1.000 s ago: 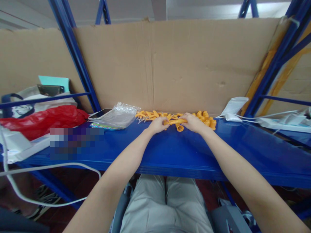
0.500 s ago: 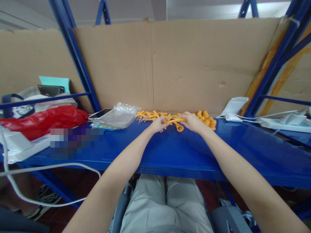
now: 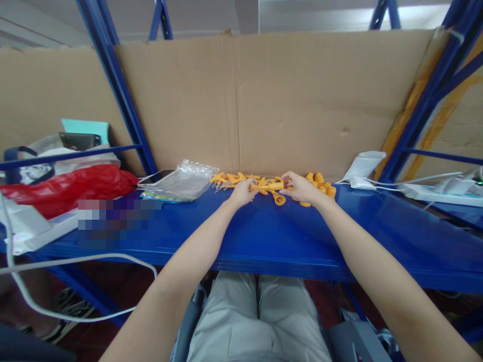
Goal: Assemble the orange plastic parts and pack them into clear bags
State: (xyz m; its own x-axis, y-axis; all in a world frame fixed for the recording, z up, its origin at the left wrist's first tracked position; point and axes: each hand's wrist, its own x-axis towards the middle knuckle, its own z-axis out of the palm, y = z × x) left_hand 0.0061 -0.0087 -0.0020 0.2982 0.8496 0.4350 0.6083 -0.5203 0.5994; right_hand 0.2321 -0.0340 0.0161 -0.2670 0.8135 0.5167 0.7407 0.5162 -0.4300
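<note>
Both of my hands are over a row of orange plastic pieces at the back of the blue table. My left hand is closed on one end of an orange tube-like piece, which points to the right. At its other end is my right hand, thumb and fingers apart around the tip; it seems to hold nothing. Just below lies an orange cone-shaped cup, its round mouth facing me. Slim orange pieces with small metal chains lie left of my left hand. Orange cup-like pieces are grouped beyond my right hand.
A cardboard sheet stands behind the blue table. Clear plastic bags lie left of the pieces, with a red bag farther left. A white device with cables is at right. Blue posts frame the table.
My right hand has loosened and parted from the end of the orange piece, uncovering its tip. My left hand keeps hold and has shifted slightly left. More orange pieces show below my right hand.
</note>
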